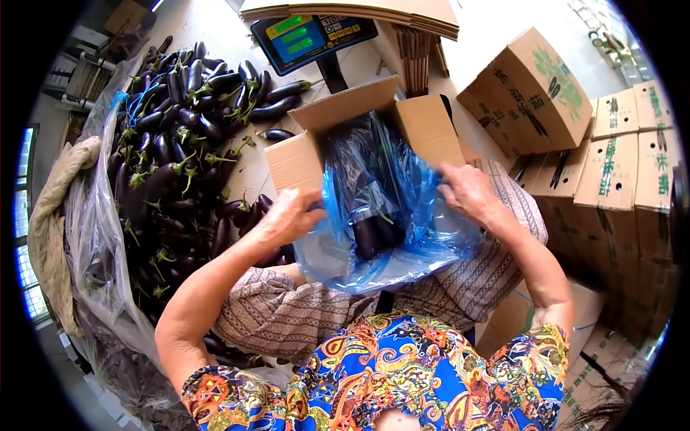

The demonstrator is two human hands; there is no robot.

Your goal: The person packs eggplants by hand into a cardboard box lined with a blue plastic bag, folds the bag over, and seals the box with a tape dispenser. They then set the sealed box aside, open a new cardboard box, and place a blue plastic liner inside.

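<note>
An open cardboard box (pixel 293 159) stands before me with its flaps spread. A blue plastic bag (pixel 359 274) lines it and spills over the near side toward my lap. Dark purple eggplants (pixel 366 237) lie inside the bag, partly veiled by the film. My left hand (pixel 291 215) is closed on the bag's left edge, beside the left flap. On the other side, my right hand (pixel 468 190) pinches the bag's right edge just below the right flap. The box's lower part is hidden by the bag.
A large heap of eggplants (pixel 172 165) covers the floor at left, edged by clear plastic sheeting (pixel 100 215). A digital scale display (pixel 309 39) rises behind the box, near flattened cardboard (pixel 352 8). Printed cartons (pixel 607 169) are stacked at right, with one carton (pixel 528 93) tilted.
</note>
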